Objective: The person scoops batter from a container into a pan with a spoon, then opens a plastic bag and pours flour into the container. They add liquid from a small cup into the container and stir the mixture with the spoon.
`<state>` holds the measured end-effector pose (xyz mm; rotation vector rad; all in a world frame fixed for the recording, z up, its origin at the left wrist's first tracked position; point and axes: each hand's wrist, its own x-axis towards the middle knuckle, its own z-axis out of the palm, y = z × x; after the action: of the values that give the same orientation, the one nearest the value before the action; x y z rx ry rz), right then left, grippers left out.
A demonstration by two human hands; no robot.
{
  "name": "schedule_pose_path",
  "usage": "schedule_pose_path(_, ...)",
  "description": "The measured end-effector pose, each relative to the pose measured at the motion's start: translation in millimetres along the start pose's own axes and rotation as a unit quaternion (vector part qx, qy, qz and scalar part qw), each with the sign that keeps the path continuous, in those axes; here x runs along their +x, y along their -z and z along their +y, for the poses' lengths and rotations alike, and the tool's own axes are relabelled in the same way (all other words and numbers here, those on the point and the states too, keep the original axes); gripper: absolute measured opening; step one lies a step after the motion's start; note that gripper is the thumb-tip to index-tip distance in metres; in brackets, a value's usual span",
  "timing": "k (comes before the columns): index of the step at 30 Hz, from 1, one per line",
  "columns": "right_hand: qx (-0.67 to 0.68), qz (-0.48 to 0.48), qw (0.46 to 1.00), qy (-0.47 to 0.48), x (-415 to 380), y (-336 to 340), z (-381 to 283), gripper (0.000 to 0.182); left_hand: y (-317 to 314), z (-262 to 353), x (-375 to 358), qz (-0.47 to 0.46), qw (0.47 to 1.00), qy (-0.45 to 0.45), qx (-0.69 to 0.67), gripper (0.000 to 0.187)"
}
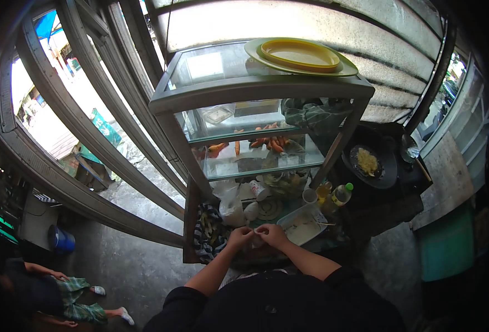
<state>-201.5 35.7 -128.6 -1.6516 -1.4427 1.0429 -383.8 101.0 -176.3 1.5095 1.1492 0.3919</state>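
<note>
My left hand [240, 238] and my right hand [272, 235] meet at the front edge of the cart, fingers pinched together. Between the fingertips is something small and pale, too small to name. Just right of my right hand is a white rectangular tub [301, 228] with pale contents and a utensil resting across its side. Beyond my left hand stand a white plastic bag [232, 208] and a small white rounded item [251, 211]. A dark patterned cloth [208, 229] lies to the left.
A glass display case [261, 88] holding orange-red food rises ahead, yellow and green plates [300, 55] on top. At right, a dark wok [385, 171] contains yellow food [367, 161]. A green-capped bottle [342, 195] stands near the tub. Another person [50, 293] is at lower left.
</note>
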Motion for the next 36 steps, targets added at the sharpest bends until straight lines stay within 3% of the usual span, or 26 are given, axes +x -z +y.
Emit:
schedule_pose_path(3,-0.023,0.01,1.0,0.013,0,2,-5,0.022,-5,0,-1,0.011,1.0,0.001,0.01,0.038)
schedule_pose_path(6,-0.126,-0.01,0.99,0.063,-6,-2,-7,0.019,-6,10,-14,-0.029,0.997,0.072,-0.031,0.039)
schedule_pose_path(8,-0.216,-0.004,0.967,0.134,-5,-4,-9,0.017,-5,14,-13,-0.043,0.996,0.072,-0.032,0.04)
schedule_pose_path(13,-0.218,-0.055,0.968,0.109,3,0,-10,0.02,3,15,-10,-0.058,0.997,0.047,-0.012,0.043)
schedule_pose_path(15,-0.201,-0.064,0.972,0.104,2,1,-8,0.021,3,12,-15,-0.047,0.998,-0.004,0.047,0.046)
schedule_pose_path(20,-0.238,-0.044,0.954,0.176,-6,-4,-11,0.021,4,25,-21,-0.052,0.996,0.002,0.068,0.038)
schedule_pose_path(24,-0.299,-0.044,0.94,0.157,-11,-5,-20,0.022,6,21,-17,-0.056,0.99,-0.023,0.127,0.037)
schedule_pose_path(26,-0.349,-0.045,0.908,0.226,-2,-4,-17,0.018,7,20,-3,-0.042,0.98,-0.048,0.188,0.037)
schedule_pose_path(29,-0.36,-0.048,0.899,0.242,3,-8,-10,0.017,8,27,-7,-0.06,0.981,-0.023,0.183,0.038)
schedule_pose_path(36,-0.317,-0.098,0.918,0.218,8,2,-5,0.024,6,29,-7,-0.061,0.965,-0.077,0.242,0.036)
